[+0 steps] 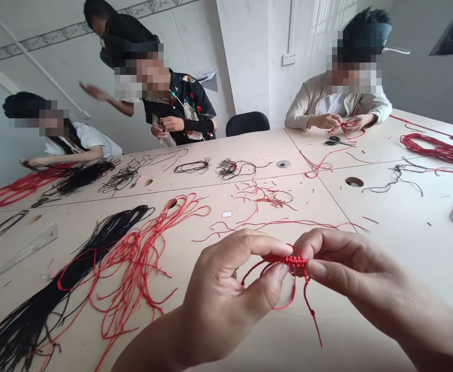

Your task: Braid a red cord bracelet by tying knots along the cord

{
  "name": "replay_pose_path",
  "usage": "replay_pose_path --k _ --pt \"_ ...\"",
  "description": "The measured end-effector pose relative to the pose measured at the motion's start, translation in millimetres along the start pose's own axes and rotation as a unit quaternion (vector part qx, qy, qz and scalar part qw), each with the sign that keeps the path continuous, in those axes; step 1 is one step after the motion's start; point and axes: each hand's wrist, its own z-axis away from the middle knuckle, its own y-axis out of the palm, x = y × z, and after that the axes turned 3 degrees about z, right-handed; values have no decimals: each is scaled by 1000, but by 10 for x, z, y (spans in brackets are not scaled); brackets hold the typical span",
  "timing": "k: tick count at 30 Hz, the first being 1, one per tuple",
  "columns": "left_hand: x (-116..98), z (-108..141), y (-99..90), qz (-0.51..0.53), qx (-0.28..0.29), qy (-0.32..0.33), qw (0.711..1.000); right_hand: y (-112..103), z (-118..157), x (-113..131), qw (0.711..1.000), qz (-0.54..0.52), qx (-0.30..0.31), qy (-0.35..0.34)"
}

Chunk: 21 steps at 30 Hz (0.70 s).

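Note:
Between my two hands is a red knotted cord piece (295, 261), its thick braided section held level above the table. My left hand (236, 289) pinches its left part between thumb and forefinger. At the right end, the thumb and forefinger of my right hand (338, 263) are closed on the same piece. Thinner red braided strands loop below it, and one knotted tail hangs down under the right fingertips. Loose red cords (133, 274) lie on the table left of my left hand, partly over a bundle of black cords (75, 258).
Across the pale table (312, 330) sit several people, one handling red cord. Scissors (337, 141), red cut scraps (265, 195), black cord bundles (191, 166), red coils (438, 149) and a clear ruler (20, 253) lie about. Round holes (354, 182) pierce the tabletop.

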Motion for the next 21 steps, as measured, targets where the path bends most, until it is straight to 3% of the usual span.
replay_pose_path --k 6,21 --pt "1 -1 -6 -17 7 18 1000 15 55 49 997 71 -30 15" --pt "1 7 22 -12 2 31 999 73 78 87 984 159 -58 -61"
